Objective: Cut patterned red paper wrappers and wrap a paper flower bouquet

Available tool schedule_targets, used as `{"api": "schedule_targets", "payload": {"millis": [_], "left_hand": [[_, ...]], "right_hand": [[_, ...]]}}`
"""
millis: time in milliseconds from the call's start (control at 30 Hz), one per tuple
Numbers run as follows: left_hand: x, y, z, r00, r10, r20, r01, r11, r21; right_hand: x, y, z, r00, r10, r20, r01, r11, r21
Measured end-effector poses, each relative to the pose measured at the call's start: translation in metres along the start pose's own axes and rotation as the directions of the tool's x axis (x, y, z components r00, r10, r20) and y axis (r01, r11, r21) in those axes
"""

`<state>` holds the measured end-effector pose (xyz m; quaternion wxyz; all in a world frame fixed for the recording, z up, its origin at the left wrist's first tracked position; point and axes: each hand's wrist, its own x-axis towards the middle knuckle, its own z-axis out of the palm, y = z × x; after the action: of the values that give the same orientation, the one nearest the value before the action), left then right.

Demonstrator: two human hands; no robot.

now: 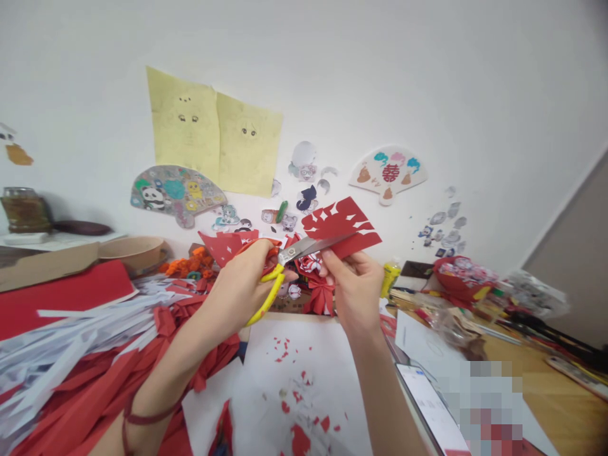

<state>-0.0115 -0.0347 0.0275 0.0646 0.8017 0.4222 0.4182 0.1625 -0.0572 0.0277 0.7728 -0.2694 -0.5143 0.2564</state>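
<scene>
My left hand [254, 275] grips a pair of scissors [272, 292] with yellow handles, its blades pointing right. A folded red paper [344, 228] with cut-out notches and slits is pinched in my right hand [357, 278], held up in front of the wall. The scissor blades lie across the lower left part of that paper, close to my right thumb. Below both hands a white sheet [266, 386] lies on the table, with small red paper scraps [300, 438] scattered over it. My left fingers are partly hidden behind the handles.
Red and white paper strips [123, 380] are heaped at the left. A phone [432, 405] lies at the right, near a wrapped bouquet [463, 278] and a yellow bottle [390, 277]. Behind, fans [389, 174] and yellow drawings [185, 120] hang on the wall.
</scene>
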Motion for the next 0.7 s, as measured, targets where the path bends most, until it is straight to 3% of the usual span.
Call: {"api": "schedule_targets", "payload": {"millis": [700], "left_hand": [[-0.0012,0.001,-0.0017,1.0,-0.003,-0.009,0.003,0.999,0.051]], "right_hand": [[0.001,-0.0057,-0.0037,1.0,-0.017,0.019,0.018,0.998,-0.059]]}}
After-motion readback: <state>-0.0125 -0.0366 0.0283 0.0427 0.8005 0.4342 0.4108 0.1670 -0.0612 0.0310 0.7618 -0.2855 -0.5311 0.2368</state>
